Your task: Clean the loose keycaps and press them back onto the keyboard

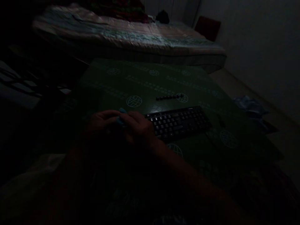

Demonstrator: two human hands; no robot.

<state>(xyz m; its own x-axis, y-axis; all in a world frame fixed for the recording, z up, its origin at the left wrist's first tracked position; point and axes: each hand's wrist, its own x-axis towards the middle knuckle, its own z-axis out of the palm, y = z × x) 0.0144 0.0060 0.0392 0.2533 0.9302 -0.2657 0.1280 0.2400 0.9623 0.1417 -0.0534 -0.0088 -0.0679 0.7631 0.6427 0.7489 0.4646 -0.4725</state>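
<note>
One blue piece (120, 120) sat between two hands: the right hand (139, 125) pinched it in its fingers; the left hand's (102, 120) grip was too dark to tell. One keyboard (181, 122) lay at three o'clock, one dark strip (168, 97) at two; twelve gave room to the green tabletop's (145, 89) far edge.

Pale round globe emblems (134, 101) across the dark green flat tabletop (199, 90), slanting rows of faint pale lettering (150, 83) among them, unreadable, keys of the black rectangular plastic keyboard (179, 122) too dim to read
</note>
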